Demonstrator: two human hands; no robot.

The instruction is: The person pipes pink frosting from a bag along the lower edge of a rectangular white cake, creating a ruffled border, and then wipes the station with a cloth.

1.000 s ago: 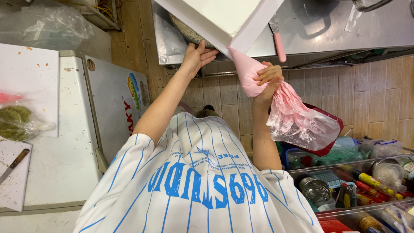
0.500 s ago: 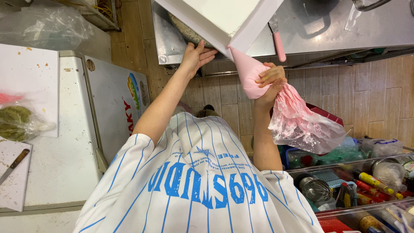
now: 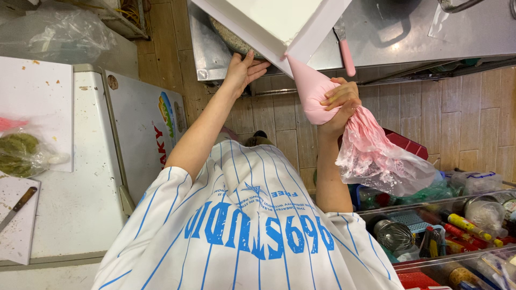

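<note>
We saw a pink piping bag, full and rounded at its lower end, tapering to a tip that met the corner of the white square cake. Behind the grip, its loose clear plastic tail flared out, crumpled and smeared with pink cream, trailing away from the cake. The cake itself was smooth, white and sharp-edged, and it stood on a round turntable whose speckled edge showed just beside the cake's near side.
</note>
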